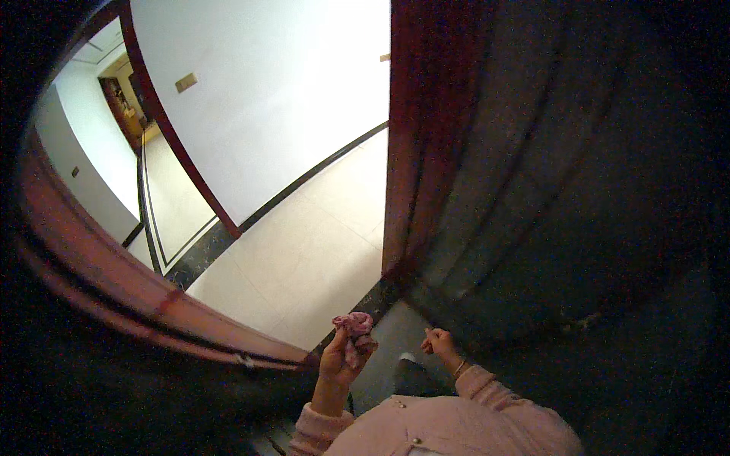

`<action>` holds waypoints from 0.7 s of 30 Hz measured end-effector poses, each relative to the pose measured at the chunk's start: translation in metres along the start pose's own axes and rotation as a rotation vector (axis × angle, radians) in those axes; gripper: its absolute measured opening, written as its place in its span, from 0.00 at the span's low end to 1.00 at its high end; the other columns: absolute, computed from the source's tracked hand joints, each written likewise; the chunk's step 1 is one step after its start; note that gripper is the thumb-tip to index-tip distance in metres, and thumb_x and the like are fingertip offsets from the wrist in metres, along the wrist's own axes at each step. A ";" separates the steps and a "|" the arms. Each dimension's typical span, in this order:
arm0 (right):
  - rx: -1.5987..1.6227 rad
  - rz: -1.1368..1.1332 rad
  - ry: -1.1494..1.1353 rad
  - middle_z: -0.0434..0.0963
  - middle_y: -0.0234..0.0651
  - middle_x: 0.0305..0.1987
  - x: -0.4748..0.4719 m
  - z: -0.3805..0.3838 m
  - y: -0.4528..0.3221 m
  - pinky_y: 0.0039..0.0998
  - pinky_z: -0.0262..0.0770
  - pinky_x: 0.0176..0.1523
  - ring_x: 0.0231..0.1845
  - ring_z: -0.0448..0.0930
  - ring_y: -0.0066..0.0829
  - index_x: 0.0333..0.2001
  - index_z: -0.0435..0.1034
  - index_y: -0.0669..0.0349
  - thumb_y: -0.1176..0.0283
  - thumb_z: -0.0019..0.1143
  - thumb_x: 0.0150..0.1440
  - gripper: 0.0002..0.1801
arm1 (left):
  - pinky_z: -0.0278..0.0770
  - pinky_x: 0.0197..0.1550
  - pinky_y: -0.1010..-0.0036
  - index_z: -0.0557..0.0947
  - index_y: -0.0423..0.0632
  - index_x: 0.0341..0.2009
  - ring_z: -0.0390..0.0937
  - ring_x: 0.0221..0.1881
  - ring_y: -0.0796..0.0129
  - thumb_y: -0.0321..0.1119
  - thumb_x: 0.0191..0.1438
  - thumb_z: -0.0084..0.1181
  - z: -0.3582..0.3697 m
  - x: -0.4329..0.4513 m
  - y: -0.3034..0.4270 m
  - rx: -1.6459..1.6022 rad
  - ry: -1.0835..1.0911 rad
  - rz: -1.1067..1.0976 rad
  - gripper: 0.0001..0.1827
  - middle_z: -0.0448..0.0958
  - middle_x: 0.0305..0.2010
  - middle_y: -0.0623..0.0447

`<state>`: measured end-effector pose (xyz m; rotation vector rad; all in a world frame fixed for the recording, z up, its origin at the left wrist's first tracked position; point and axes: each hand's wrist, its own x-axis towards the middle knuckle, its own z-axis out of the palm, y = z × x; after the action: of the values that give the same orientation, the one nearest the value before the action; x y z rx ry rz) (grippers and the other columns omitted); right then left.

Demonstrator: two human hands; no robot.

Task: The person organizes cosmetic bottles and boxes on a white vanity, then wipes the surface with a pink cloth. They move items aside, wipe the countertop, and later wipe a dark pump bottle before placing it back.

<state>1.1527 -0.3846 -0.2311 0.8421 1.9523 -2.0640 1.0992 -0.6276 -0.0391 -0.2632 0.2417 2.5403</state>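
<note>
My left hand (340, 360) is raised in front of me and grips a crumpled pink cloth (358, 326). Part of the cloth hangs down over the palm. My right hand (442, 343) is to the right, apart from the cloth, its fingers curled in and nothing visible in them. Both forearms are in pale pink sleeves (478, 383). Below my hands, one shoe tip (407, 357) shows on the dim floor (393, 336).
I stand in a dark room at a doorway with a dark stone threshold (373, 299). A reddish door edge (171, 310) is at left, a dark red frame (416, 142) at right. Beyond lie a lit tiled floor (302, 245), a white wall (256, 102) with a switch plate (186, 82), and a corridor (177, 199).
</note>
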 end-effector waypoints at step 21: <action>-0.409 -0.287 -0.466 0.76 0.37 0.29 0.226 0.245 -0.149 0.25 0.75 0.28 0.23 0.77 0.24 0.36 0.69 0.67 0.70 0.51 0.54 0.11 | 0.61 0.34 0.76 0.74 0.52 0.44 0.61 0.30 0.72 0.36 0.57 0.46 -0.119 0.104 0.254 -0.164 0.034 0.319 0.10 0.71 0.39 0.57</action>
<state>0.8247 -0.5456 -0.2233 -0.0064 2.1799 -1.6814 0.8889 -0.8089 -0.1493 -0.3554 0.0934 2.8791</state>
